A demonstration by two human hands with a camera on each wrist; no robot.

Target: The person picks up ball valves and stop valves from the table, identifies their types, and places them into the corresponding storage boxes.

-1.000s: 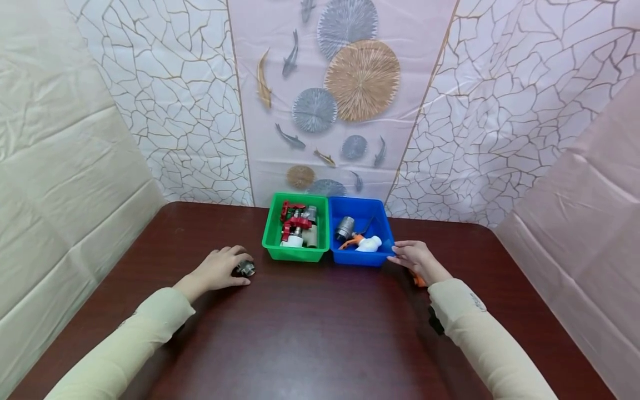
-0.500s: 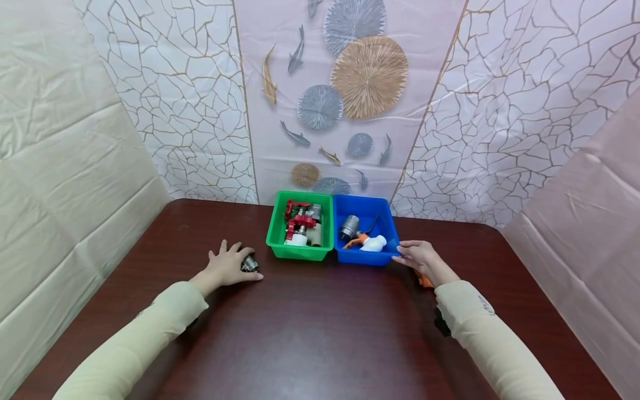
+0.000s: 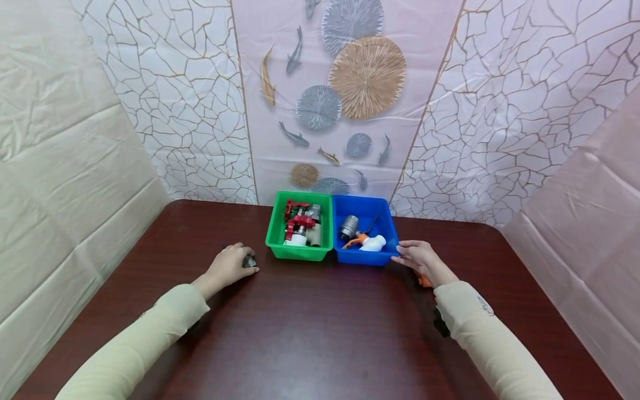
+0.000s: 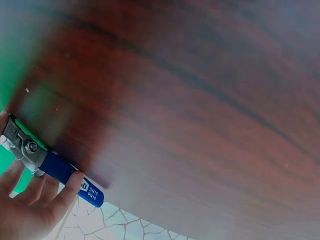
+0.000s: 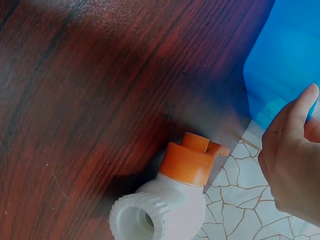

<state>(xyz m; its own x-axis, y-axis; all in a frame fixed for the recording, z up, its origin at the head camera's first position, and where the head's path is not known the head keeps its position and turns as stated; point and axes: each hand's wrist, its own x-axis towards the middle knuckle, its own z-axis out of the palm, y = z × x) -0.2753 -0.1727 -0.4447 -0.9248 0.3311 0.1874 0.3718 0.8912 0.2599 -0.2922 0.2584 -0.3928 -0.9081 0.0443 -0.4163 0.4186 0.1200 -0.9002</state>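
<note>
My left hand (image 3: 227, 268) grips a metal ball valve (image 4: 31, 146) with a blue lever handle (image 4: 57, 166), at the table left of the green bin (image 3: 299, 254). In the left wrist view the fingers lie along the valve and one fingertip is on the lever; the head view hides most of it. My right hand (image 3: 421, 260) pinches the right front corner of the blue bin (image 3: 357, 257) between thumb and fingers. Below that wrist lies a white plastic valve with an orange handle (image 5: 187, 165), largely covered by the hand in the head view.
Side by side stand the two bins near the back edge. Red-handled valves (image 3: 301, 221) and several fittings fill the green one. In the blue one lie a metal fitting (image 3: 349, 226) and a white valve with an orange lever (image 3: 372, 243). A patterned cloth (image 3: 200, 111) hangs behind.
My left hand's spread fingers have drawn in around the ball valve, whose blue lever tip now shows past the fingers. The right hand keeps its hold on the blue bin. The head view shifted slightly.
</note>
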